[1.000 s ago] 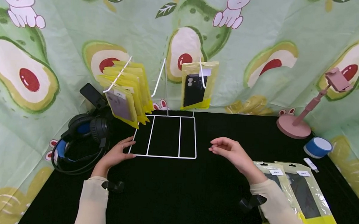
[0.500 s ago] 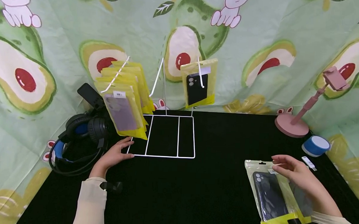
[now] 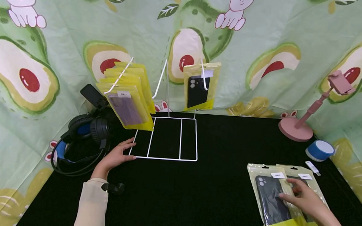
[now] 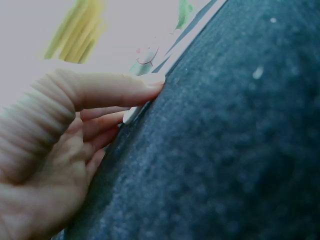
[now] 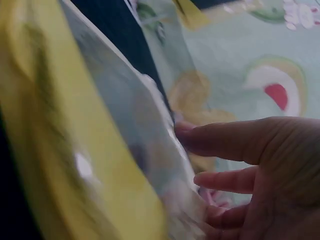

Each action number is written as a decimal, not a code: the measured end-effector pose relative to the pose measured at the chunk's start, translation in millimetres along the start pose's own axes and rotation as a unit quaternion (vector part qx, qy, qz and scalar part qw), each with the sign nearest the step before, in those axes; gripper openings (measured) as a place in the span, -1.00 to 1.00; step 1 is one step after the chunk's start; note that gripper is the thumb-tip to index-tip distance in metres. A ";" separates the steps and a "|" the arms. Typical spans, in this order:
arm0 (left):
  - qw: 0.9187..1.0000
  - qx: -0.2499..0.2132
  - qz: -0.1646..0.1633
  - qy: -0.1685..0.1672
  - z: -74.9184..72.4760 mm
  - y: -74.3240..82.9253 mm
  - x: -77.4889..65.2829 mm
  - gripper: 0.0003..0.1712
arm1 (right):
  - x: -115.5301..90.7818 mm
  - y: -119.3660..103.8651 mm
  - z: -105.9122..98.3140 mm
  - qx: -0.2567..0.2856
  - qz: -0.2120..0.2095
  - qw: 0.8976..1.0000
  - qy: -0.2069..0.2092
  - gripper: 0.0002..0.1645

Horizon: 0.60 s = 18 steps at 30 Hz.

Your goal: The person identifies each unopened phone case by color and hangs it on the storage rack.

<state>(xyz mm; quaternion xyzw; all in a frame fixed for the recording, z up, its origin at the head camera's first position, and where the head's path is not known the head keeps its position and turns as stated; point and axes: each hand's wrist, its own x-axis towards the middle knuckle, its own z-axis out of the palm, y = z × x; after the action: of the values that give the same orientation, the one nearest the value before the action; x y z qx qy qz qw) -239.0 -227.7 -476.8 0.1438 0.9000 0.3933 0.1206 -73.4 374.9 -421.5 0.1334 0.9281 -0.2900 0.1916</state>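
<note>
My left hand (image 3: 115, 159) rests at the front left corner of a white wire display rack (image 3: 167, 158). In the left wrist view the thumb (image 4: 147, 82) lies along the front wire, fingers beyond it. My right hand (image 3: 306, 199) is over two bagged phone cases, thumb and fingers apart. The front bagged phone case (image 3: 272, 199) is dark in a clear pouch with yellow bottom. It overlaps the other bagged phone case (image 3: 313, 184), partly hidden by the hand. In the right wrist view the thumb (image 5: 210, 137) reaches a blurred pouch edge (image 5: 175, 137).
Several yellow pouches (image 3: 125, 107) hang from the rack's left hook. One pouched black phone case (image 3: 198, 90) hangs from the right hook. Headphones (image 3: 87, 136) lie at left. A pink phone stand (image 3: 297, 128), a blue-and-white round container (image 3: 320, 150) and a white stick (image 3: 312, 168) stand or lie at right.
My right hand has moved from beside the rack to over the bagged phone cases. The front one has shifted slightly left. The pouches on the left hook have swung; my left hand stays put.
</note>
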 end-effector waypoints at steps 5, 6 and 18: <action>1.000 -0.014 0.002 -0.005 -0.9 1.7 -0.8 -0.22 | 3.0 -15.0 14.1 -0.062 -0.055 0.997 0.005 -0.08; 1.000 -0.017 0.003 -0.005 -0.7 1.8 -1.1 -0.22 | 3.8 -17.0 16.1 -0.064 -0.070 0.995 0.006 -0.15; 1.000 -0.007 0.007 0.005 0.2 2.3 -1.5 -0.23 | 0.1 -39.3 22.6 0.097 -0.205 0.973 0.034 -0.62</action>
<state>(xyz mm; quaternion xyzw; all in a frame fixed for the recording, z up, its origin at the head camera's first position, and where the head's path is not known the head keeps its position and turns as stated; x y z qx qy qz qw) -237.2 -226.6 -475.0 0.1473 0.8967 0.4014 0.1146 -81.4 330.3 -419.6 -0.0316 0.9089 -0.4074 0.0829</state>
